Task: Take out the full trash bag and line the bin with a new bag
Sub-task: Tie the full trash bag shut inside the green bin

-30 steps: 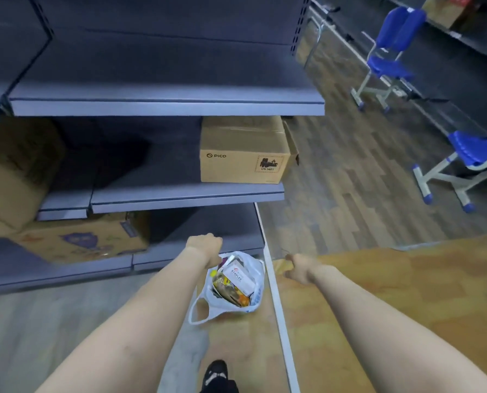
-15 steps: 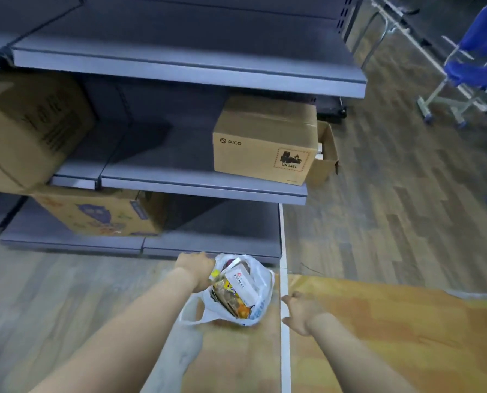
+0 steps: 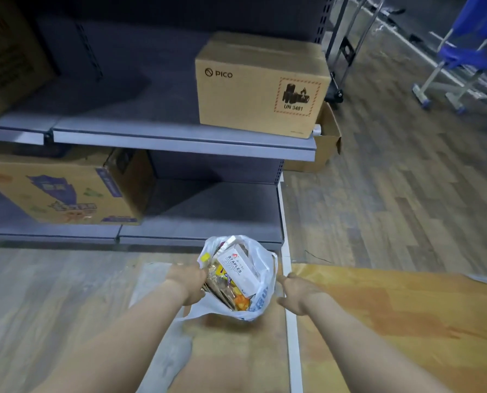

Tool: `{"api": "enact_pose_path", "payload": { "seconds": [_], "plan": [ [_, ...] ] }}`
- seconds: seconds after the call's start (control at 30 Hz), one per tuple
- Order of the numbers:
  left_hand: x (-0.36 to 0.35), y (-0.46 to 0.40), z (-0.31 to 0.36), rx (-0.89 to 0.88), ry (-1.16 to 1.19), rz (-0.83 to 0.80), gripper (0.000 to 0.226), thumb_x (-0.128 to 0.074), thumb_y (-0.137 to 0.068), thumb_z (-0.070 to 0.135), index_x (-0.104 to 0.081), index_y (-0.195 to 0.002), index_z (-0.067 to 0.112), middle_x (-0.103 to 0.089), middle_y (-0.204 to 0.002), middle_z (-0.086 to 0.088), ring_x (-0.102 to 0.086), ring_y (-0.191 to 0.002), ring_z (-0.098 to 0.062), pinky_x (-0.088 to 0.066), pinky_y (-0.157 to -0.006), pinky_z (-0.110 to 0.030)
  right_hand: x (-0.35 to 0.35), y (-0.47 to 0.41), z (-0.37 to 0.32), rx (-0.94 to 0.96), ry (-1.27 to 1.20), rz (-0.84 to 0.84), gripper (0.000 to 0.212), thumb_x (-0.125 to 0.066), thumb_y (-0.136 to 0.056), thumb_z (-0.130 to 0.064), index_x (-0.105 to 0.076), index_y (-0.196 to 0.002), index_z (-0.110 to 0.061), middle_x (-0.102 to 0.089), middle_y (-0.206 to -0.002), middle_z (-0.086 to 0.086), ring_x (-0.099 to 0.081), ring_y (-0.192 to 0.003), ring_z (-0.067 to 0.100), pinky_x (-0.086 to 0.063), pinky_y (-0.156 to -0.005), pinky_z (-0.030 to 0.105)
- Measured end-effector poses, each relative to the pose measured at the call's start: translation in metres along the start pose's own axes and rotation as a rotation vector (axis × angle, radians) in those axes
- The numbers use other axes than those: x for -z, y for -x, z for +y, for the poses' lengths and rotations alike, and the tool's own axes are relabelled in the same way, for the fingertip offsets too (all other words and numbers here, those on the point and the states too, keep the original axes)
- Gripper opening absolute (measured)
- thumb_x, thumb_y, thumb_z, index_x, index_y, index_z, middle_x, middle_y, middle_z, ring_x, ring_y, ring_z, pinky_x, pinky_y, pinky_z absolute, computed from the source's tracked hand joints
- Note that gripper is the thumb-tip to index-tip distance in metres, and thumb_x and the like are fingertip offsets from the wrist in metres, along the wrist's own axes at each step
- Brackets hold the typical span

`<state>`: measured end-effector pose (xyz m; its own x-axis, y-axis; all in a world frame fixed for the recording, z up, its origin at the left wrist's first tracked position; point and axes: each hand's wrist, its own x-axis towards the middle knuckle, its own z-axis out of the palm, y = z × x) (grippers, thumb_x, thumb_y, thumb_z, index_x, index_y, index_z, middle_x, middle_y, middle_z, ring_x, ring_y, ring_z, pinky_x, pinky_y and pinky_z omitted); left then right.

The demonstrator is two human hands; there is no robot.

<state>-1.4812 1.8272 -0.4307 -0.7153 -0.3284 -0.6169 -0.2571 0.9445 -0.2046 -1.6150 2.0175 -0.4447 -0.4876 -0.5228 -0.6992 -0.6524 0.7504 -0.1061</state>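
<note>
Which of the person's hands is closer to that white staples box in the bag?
Left. The left hand is at the trash bag's mouth, beside the staples box; the right hand is outside the bag's far side.

"PICO" and "UN 3481" on cardboard box [image 3: 260, 86], "STAPLES" on small white box [image 3: 238, 268], other print blurred
</note>
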Motion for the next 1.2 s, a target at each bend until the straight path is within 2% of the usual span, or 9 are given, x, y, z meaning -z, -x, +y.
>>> {"api": "enact_pose_path", "payload": {
  "seconds": [0.23, 0.4, 0.5, 0.6, 0.67, 0.77, 0.83, 1.0, 1.2],
  "plan": [
    [-0.066, -0.061, 0.014, 0.015, 0.017, 0.125, 0.045, -0.042, -0.097, 0.036, -0.039, -0.135, 0.012, -0.046, -0.136, -0.010, -0.048, -0.124, -0.029, -0.042, -0.096, -0.038, -0.054, -0.080, 0.012, 0.007, 0.025, 0.119, 0.055, -0.047, -0.096, -0.030, -0.028, -0.145, -0.014, -0.032, -0.148, 0.011, -0.045, -0.129, 0.031, -0.041, -0.104, 0.036],
    [-0.122, -0.111, 0.017, -0.001, -0.031, 0.372, 0.058, -0.034, -0.096, 0.052, -0.029, -0.142, 0.017, -0.044, -0.136, -0.007, -0.045, -0.124, -0.025, -0.038, -0.096, -0.038, -0.087, -0.128, 0.031, -0.024, 0.047, 0.262, 0.061, -0.047, -0.095, -0.032, -0.020, -0.147, -0.014, -0.032, -0.147, 0.010, -0.049, -0.124, 0.032, -0.044, -0.097, 0.038],
    [-0.155, -0.128, 0.012, -0.056, -0.076, 0.597, 0.078, -0.010, -0.087, 0.071, -0.027, -0.143, 0.019, -0.044, -0.135, -0.003, -0.046, -0.122, -0.023, -0.036, -0.096, -0.037, -0.108, -0.150, 0.039, -0.040, 0.065, 0.348, 0.068, -0.041, -0.097, -0.024, -0.002, -0.152, -0.019, -0.024, -0.151, 0.009, -0.050, -0.123, 0.033, -0.045, -0.096, 0.039],
    [-0.185, -0.137, 0.001, -0.074, -0.063, 0.802, 0.098, 0.013, -0.084, 0.070, -0.052, -0.132, 0.015, -0.063, -0.116, -0.005, -0.065, -0.093, -0.021, -0.051, -0.081, -0.038, -0.127, -0.163, 0.040, -0.049, 0.058, 0.438, 0.073, -0.037, -0.093, -0.006, 0.006, -0.152, -0.020, -0.020, -0.153, 0.008, -0.052, -0.118, 0.035, -0.045, -0.087, 0.036],
    [-0.208, -0.144, -0.004, -0.059, -0.035, 0.871, 0.087, 0.000, -0.091, 0.066, -0.058, -0.126, 0.012, -0.069, -0.112, -0.007, -0.069, -0.081, -0.020, -0.056, -0.071, -0.036, -0.139, -0.168, 0.038, -0.043, 0.066, 0.485, 0.078, -0.037, -0.091, 0.000, 0.009, -0.151, -0.020, -0.015, -0.156, 0.005, -0.053, -0.117, 0.032, -0.045, -0.085, 0.036],
    [-0.232, -0.148, -0.005, -0.109, 0.017, 0.958, 0.080, -0.006, -0.091, 0.066, -0.041, -0.136, 0.009, -0.066, -0.120, -0.009, -0.069, -0.091, -0.019, -0.057, -0.074, -0.034, -0.153, -0.173, 0.034, -0.023, 0.042, 0.550, 0.080, -0.034, -0.089, 0.006, 0.010, -0.151, -0.018, -0.008, -0.159, 0.002, -0.054, -0.117, 0.030, -0.042, -0.079, 0.032],
    [-0.247, -0.147, -0.003, -0.112, 0.018, 0.997, 0.078, -0.004, -0.092, 0.063, -0.043, -0.134, 0.010, -0.067, -0.118, -0.009, -0.070, -0.092, -0.018, -0.057, -0.073, -0.034, -0.161, -0.174, 0.034, -0.017, 0.005, 0.599, 0.080, -0.032, -0.088, 0.007, 0.008, -0.152, -0.019, -0.007, -0.159, 0.001, -0.055, -0.116, 0.030, -0.039, -0.074, 0.029],
    [-0.261, -0.150, -0.004, -0.102, -0.082, 1.069, 0.067, -0.023, -0.089, 0.060, -0.069, -0.110, 0.016, -0.071, -0.101, -0.001, -0.069, -0.076, -0.014, -0.057, -0.065, -0.031, -0.180, -0.173, 0.040, 0.016, -0.088, 0.689, 0.078, -0.033, -0.086, 0.006, -0.006, -0.152, -0.025, -0.011, -0.158, -0.003, -0.055, -0.115, 0.028, -0.047, -0.083, 0.032],
    [-0.243, -0.154, 0.003, -0.150, -0.124, 1.135, 0.044, -0.036, -0.075, 0.057, -0.064, -0.082, 0.024, -0.060, -0.073, 0.011, -0.059, -0.059, -0.009, -0.046, -0.056, -0.020, -0.153, -0.171, 0.020, 0.038, -0.135, 0.916, 0.062, -0.039, -0.093, -0.006, -0.019, -0.150, -0.023, -0.018, -0.157, -0.003, -0.044, -0.129, 0.023, -0.049, -0.092, 0.033]
  ]
}}
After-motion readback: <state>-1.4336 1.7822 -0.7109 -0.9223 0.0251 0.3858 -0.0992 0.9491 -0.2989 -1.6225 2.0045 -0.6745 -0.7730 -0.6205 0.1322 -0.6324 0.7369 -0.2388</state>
